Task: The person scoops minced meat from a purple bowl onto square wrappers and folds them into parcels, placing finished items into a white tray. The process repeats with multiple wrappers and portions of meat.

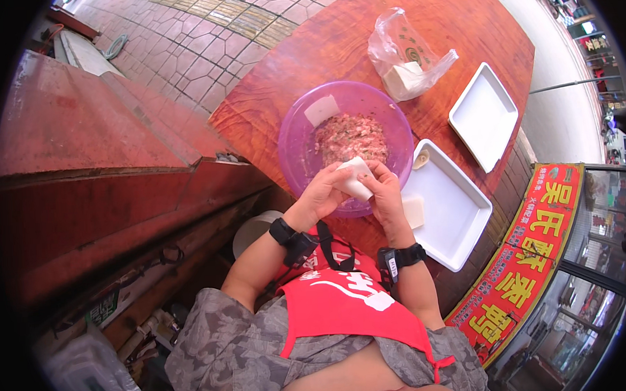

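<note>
My left hand (324, 192) and my right hand (385, 188) hold a folded dough wrapper (358, 179) between them, over the near rim of a purple plastic bowl (294, 128). Minced meat filling (350, 139) with green bits lies in the bowl, and a flat pale wrapper (321, 110) rests against its far inner wall. Right of the bowl is a white tray (452, 210) with one folded dumpling (421, 159) at its far left corner. A stack of square wrappers (413, 212) lies by the tray's left edge, beside my right wrist. Whether filling is inside the held wrapper is hidden.
On the wooden table (306, 49) a clear plastic bag (409, 60) holds a pale block of wrappers. A second white tray (485, 115) lies at the right. A red cabinet (89, 121) stands left of the table, and a red signboard (528, 254) with writing stands at the right.
</note>
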Available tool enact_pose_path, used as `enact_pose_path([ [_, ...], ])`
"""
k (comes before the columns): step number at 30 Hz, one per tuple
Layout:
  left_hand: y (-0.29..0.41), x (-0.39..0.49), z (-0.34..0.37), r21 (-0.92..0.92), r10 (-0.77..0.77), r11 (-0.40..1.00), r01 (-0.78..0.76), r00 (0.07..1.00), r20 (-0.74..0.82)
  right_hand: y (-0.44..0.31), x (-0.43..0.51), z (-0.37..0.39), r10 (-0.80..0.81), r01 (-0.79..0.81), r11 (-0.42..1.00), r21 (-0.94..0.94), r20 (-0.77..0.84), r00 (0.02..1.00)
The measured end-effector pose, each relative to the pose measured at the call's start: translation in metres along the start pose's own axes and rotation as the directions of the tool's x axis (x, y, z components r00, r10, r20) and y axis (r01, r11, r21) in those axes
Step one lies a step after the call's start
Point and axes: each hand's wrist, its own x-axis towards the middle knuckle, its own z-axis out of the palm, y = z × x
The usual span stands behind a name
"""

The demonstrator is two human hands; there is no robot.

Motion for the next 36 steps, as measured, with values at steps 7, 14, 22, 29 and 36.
enact_pose_path([
  [7, 0.001, 0.007, -0.011, 0.168, 0.159, 0.979, -0.116, 0.95, -0.268, -0.014, 0.008, -0.042, -0.533, 0.201, -0.175, -0.964, 0.264, 0.804],
  [14, 0.02, 0.036, -0.003, 0.981, 0.635, -0.098, -0.168, 0.748, 0.192, -0.01, 0.019, -0.061, -0.321, 0.131, -0.463, -0.877, 0.303, 0.897],
  [22, -0.032, 0.09, -0.029, 0.495, 0.238, -0.868, -0.04, 0.842, 0.485, -0.041, -0.034, -0.036, -0.203, 0.092, -0.196, -0.976, 0.132, 0.97],
  [29, 0.024, 0.101, -0.042, 0.999, 0.086, 0.005, 0.035, 0.996, -0.035, -0.077, -0.047, -0.045, -0.347, 0.032, 0.036, -0.999, 0.017, 0.938],
  [36, 0.073, 0.021, -0.058, 0.111, 0.198, 0.976, -0.189, 0.978, -0.073, -0.05, -0.032, -0.022, -0.38, 0.293, 0.224, -0.929, 0.194, 0.905],
])
